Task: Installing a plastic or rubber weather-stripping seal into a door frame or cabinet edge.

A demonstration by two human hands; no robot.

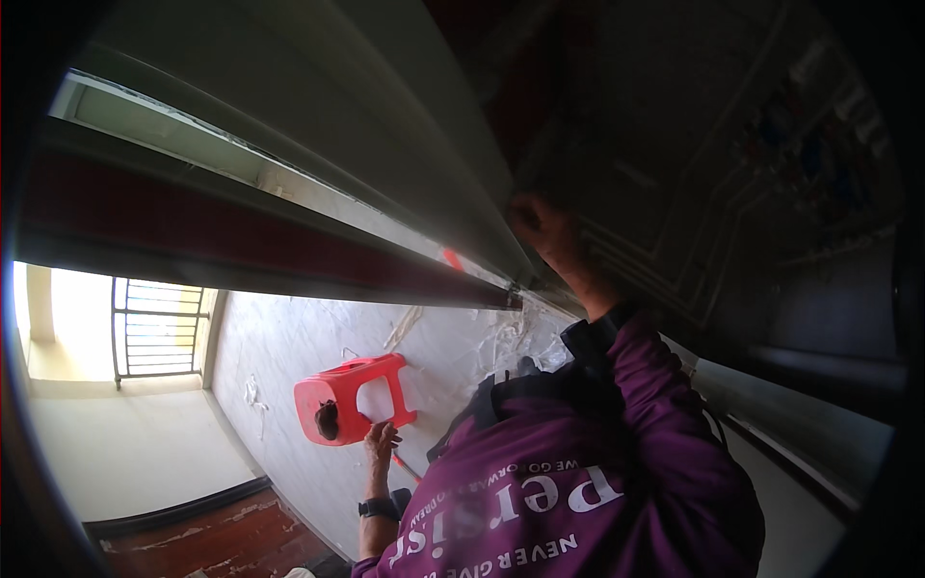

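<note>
My right hand (541,229) is raised in dim light, fingers curled, at the lower edge of a large grey panel (405,125). What the fingers grip there, if anything, is lost in the shade. Low on the left, my left hand (382,439) hangs with loosely bent fingers that stand a little apart, nothing visible in them. It is beside a red plastic stool (387,369) on the floor. A small dark brown item (327,420) lies on the stool's seat. Near my left wrist a thin tool with a red part (405,467) shows partly.
A long dark red board edge (241,217) crosses the upper left. Crumpled clear plastic (511,337) lies on the pale marbled floor (279,337). A barred window (159,328) is at far left. Blurry coloured items (819,144) show in the dark upper right.
</note>
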